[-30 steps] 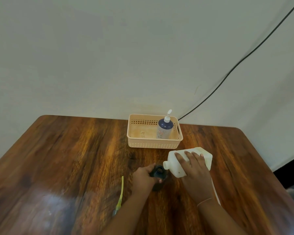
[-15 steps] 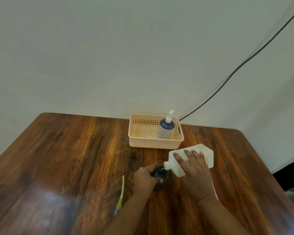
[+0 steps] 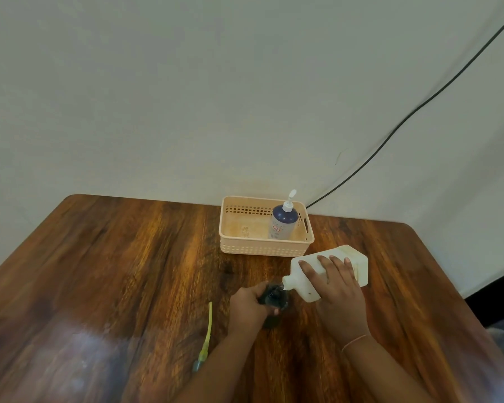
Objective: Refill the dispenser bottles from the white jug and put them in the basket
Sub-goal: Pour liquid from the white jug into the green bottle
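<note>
My right hand grips the white jug, which is tipped on its side with its spout down at the mouth of a dark dispenser bottle. My left hand is wrapped around that open bottle, which stands on the wooden table. Most of the bottle is hidden by my fingers. A peach basket stands behind, holding a blue pump bottle upright at its right end. A yellow-green pump tube lies on the table left of my left arm.
A black cable runs along the wall from behind the basket up to the right. The table's right edge falls away near a dark floor area at the far right.
The jug's spout has come down and closer to the dark bottle's mouth. Both hands have kept their grips, and the view has shifted slightly.
</note>
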